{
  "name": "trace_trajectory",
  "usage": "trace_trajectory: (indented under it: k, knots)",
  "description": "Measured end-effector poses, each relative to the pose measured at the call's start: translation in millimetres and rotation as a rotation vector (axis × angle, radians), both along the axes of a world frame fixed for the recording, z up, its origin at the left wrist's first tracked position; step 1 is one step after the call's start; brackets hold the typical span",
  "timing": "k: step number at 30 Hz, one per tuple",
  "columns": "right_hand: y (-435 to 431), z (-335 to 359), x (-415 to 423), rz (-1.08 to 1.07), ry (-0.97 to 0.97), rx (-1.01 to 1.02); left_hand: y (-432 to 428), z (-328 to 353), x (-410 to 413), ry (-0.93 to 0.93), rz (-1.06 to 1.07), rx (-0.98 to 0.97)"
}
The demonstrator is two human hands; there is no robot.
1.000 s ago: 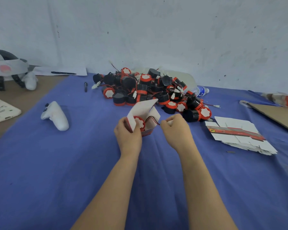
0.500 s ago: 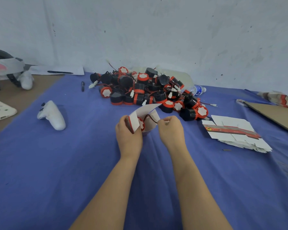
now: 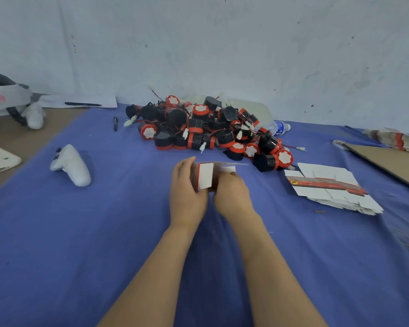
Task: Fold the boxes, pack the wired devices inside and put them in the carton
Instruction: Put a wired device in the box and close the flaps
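A small white box with red trim (image 3: 206, 176) sits between my two hands above the blue cloth. My left hand (image 3: 185, 192) grips its left side, fingers curled round it. My right hand (image 3: 232, 193) holds the right side and presses on the lid flap. The wired device that went inside is hidden now. Behind the box lies a heap of black and red wired devices (image 3: 206, 131). A stack of flat unfolded boxes (image 3: 333, 188) lies to the right.
A white controller (image 3: 71, 165) lies at the left on the blue cloth (image 3: 80, 232). A pen (image 3: 115, 123) and a water bottle (image 3: 278, 127) lie near the heap. A brown cardboard sheet (image 3: 392, 161) is at the far right, a headset (image 3: 5, 100) at the far left.
The box's raised lid flap has come down over the device and its wire. Both hands have closed in on the box.
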State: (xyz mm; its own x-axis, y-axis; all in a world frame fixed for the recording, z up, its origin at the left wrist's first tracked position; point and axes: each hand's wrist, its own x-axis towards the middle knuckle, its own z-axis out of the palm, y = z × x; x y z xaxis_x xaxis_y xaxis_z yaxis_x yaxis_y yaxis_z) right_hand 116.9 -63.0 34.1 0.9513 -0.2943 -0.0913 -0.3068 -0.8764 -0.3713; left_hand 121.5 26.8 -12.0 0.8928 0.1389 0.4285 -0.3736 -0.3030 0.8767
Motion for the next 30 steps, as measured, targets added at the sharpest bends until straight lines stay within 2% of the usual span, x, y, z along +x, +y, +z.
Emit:
trace_trajectory:
  k: [3, 7, 13, 16, 21, 24, 26, 28, 30]
  knots:
    - [0.7, -6.9, -0.1, 0.071, -0.123, -0.003, -0.8, -2.0, 0.2, -0.028, 0.0, 0.062]
    - [-5.9, -15.2, -3.8, 0.174, -0.324, 0.163, -1.1, -2.0, 1.2, -0.004, 0.013, 0.018]
    - [-11.8, -22.8, -4.6, -0.083, -0.598, 0.314, -3.6, -3.5, 1.7, 0.051, -0.023, -0.045]
    - [-8.9, -26.5, -3.1, -0.07, -0.636, 0.307, -4.2, -3.5, 2.4, 0.109, -0.02, -0.085]
    - [-4.2, -29.1, -1.0, 0.025, -0.618, 0.163, -2.1, -2.2, 3.5, 0.167, -0.004, -0.134]
    - [-8.7, -29.6, 0.3, -0.053, -0.644, -0.024, -3.9, -0.6, 1.0, 0.164, -0.032, -0.112]
    - [-14.1, -29.6, 1.5, -0.143, -0.646, -0.048, -4.7, 0.3, -0.6, 0.144, -0.059, -0.077]
    - [-19.1, -32.8, 2.2, -0.243, -0.637, 0.023, -4.6, 0.5, -0.6, 0.111, -0.069, -0.026]
    - [-25.8, -33.8, 2.3, -0.358, -0.591, 0.271, -3.9, 1.0, -1.3, 0.102, -0.076, -0.011]
